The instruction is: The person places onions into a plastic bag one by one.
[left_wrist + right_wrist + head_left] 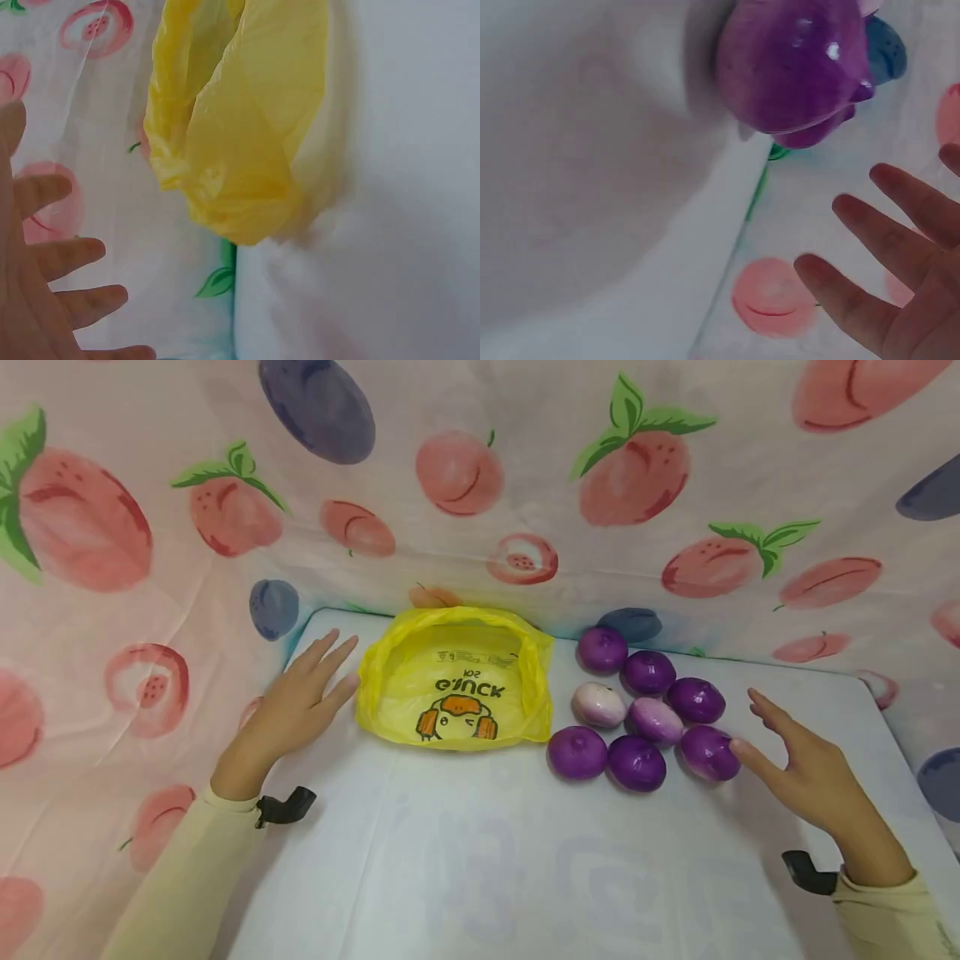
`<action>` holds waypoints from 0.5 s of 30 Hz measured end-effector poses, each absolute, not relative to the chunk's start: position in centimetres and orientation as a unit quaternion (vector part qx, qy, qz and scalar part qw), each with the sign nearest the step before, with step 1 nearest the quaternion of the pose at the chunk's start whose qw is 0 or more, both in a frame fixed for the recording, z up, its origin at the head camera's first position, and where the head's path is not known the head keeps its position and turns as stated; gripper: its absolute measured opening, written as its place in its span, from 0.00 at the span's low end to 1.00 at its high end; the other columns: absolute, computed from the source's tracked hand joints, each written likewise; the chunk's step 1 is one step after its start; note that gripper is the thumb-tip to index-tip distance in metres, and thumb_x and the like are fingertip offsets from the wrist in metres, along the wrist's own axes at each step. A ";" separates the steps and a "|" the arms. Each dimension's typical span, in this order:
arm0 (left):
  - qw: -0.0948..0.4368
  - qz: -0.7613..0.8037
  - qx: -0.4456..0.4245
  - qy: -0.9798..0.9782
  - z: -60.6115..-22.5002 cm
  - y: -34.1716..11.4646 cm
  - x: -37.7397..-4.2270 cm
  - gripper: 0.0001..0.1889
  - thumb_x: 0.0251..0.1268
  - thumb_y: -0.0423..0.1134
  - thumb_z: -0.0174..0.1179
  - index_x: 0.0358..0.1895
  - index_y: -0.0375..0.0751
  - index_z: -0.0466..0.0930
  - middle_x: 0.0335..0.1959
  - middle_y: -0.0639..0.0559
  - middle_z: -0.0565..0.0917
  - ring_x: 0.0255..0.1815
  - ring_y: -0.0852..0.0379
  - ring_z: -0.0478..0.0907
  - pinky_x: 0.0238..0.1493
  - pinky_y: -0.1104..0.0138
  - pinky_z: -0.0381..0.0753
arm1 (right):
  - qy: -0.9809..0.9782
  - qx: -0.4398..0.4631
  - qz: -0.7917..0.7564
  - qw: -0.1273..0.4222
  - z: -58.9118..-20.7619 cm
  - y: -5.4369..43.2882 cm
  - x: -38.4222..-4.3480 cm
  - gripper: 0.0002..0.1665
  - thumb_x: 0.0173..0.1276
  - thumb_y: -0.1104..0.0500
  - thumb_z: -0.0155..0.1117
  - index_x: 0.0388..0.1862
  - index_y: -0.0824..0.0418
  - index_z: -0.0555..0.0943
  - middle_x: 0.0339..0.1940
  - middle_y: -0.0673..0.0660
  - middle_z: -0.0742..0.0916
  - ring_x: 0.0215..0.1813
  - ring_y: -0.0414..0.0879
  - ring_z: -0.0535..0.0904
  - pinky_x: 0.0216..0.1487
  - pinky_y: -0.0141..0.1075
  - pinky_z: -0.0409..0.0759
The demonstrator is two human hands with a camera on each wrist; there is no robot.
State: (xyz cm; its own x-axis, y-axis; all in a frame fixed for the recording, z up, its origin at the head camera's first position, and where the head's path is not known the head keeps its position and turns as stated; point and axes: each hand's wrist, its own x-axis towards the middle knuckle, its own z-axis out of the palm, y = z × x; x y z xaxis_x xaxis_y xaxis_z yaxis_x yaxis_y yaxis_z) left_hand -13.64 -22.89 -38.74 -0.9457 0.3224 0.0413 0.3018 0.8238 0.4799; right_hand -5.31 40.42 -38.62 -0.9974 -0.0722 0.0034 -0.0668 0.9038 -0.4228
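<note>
A yellow plastic bag [457, 727] printed with a duck face and lettering lies on the white table, its mouth gaping. In the left wrist view the bag [247, 135] appears crumpled at its end. My left hand [300, 697] hovers beside the bag's left edge, fingers extended and holding nothing. To the right of the bag sits a cluster of several glossy round onions [577, 752], mostly purple, with two paler ones, including a whitish onion [598, 704]. My right hand [813, 772] is spread beside the rightmost purple onion [708, 752], apart from it in the right wrist view.
The white tabletop [465, 860] extends in front of the bag and onions. A fruit-printed cloth [465, 552] hangs behind the table and along its left side. Black wrist mounts [287, 806] are on both forearms.
</note>
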 end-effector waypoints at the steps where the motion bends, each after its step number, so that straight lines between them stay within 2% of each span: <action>1: 0.023 0.271 0.159 0.949 -39.0 -22.8 -14.1 0.33 0.82 0.58 0.44 0.83 0.53 0.52 0.84 0.40 0.51 0.83 0.33 0.48 0.77 0.32 0.50 | 0.974 -0.037 -0.222 0.010 -38.9 40.5 -5.4 0.48 0.74 0.46 0.64 0.85 0.47 0.52 0.72 0.75 0.73 0.68 0.79 0.69 0.58 0.76 0.67; 6: 0.034 0.339 0.133 0.931 -40.5 -22.5 -16.2 0.32 0.82 0.56 0.44 0.82 0.49 0.55 0.82 0.40 0.57 0.82 0.36 0.53 0.80 0.37 0.52 | 0.972 -0.034 -0.229 0.032 -40.0 41.0 -5.5 0.43 0.75 0.46 0.65 0.81 0.56 0.60 0.69 0.74 0.77 0.63 0.75 0.76 0.56 0.67 0.75; 7: 0.037 0.344 0.129 0.929 -40.7 -22.4 -16.5 0.32 0.83 0.55 0.44 0.82 0.49 0.55 0.82 0.39 0.58 0.82 0.36 0.54 0.80 0.38 0.52 | 0.972 -0.032 -0.229 0.037 -40.2 41.1 -5.5 0.42 0.74 0.45 0.65 0.80 0.57 0.62 0.69 0.73 0.77 0.63 0.74 0.76 0.55 0.61 0.80; 8: 0.043 0.349 0.125 0.928 -40.9 -22.3 -16.8 0.32 0.82 0.56 0.44 0.82 0.49 0.55 0.82 0.40 0.59 0.82 0.36 0.54 0.79 0.37 0.52 | 0.971 -0.032 -0.235 0.041 -40.4 41.2 -5.4 0.42 0.74 0.46 0.65 0.79 0.59 0.63 0.69 0.73 0.78 0.62 0.75 0.76 0.54 0.59 0.82; 10: 0.057 0.359 0.116 0.924 -41.2 -22.1 -17.4 0.33 0.82 0.57 0.44 0.82 0.50 0.54 0.82 0.40 0.59 0.81 0.35 0.55 0.79 0.36 0.54 | 0.967 -0.031 -0.248 0.049 -40.7 41.4 -5.4 0.41 0.74 0.46 0.66 0.78 0.60 0.64 0.69 0.74 0.77 0.62 0.75 0.76 0.50 0.43 0.88; 11: 0.065 0.364 0.112 0.922 -41.4 -21.9 -17.7 0.33 0.82 0.58 0.43 0.83 0.51 0.53 0.82 0.40 0.58 0.81 0.34 0.56 0.78 0.36 0.54 | 0.965 -0.029 -0.256 0.053 -40.8 41.4 -5.4 0.41 0.73 0.46 0.66 0.78 0.60 0.65 0.69 0.74 0.77 0.62 0.76 0.76 0.47 0.34 0.88; 13: 0.080 0.375 0.105 0.918 -41.7 -21.7 -18.2 0.35 0.81 0.61 0.42 0.83 0.52 0.51 0.83 0.41 0.57 0.80 0.33 0.56 0.77 0.35 0.55 | 0.961 -0.028 -0.270 0.057 -41.0 41.5 -5.4 0.41 0.73 0.47 0.67 0.77 0.60 0.65 0.69 0.74 0.77 0.62 0.75 0.76 0.42 0.17 0.80; 14: 0.085 0.381 0.102 0.915 -41.9 -21.6 -18.4 0.36 0.80 0.62 0.42 0.83 0.53 0.51 0.83 0.41 0.56 0.80 0.33 0.56 0.77 0.34 0.55 | 0.958 -0.028 -0.279 0.061 -41.1 41.4 -5.4 0.41 0.73 0.47 0.68 0.77 0.61 0.65 0.69 0.75 0.77 0.62 0.76 0.76 0.42 0.16 0.79; 15: 0.089 0.386 0.100 0.913 -42.2 -21.5 -18.7 0.37 0.80 0.63 0.42 0.83 0.53 0.50 0.83 0.42 0.56 0.81 0.33 0.56 0.77 0.34 0.56 | 0.957 -0.027 -0.282 0.063 -41.2 41.4 -5.4 0.41 0.72 0.47 0.68 0.77 0.60 0.65 0.70 0.74 0.76 0.63 0.75 0.76 0.40 0.12 0.73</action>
State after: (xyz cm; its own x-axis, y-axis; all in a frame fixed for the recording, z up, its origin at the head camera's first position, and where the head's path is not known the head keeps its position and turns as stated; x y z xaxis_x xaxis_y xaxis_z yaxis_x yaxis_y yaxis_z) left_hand -18.70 -21.47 -42.19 -0.9641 0.2515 -0.0853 0.1141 0.6825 0.7219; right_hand -5.38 41.41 -41.24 -0.9905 -0.0871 -0.1060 -0.0156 0.8391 -0.5437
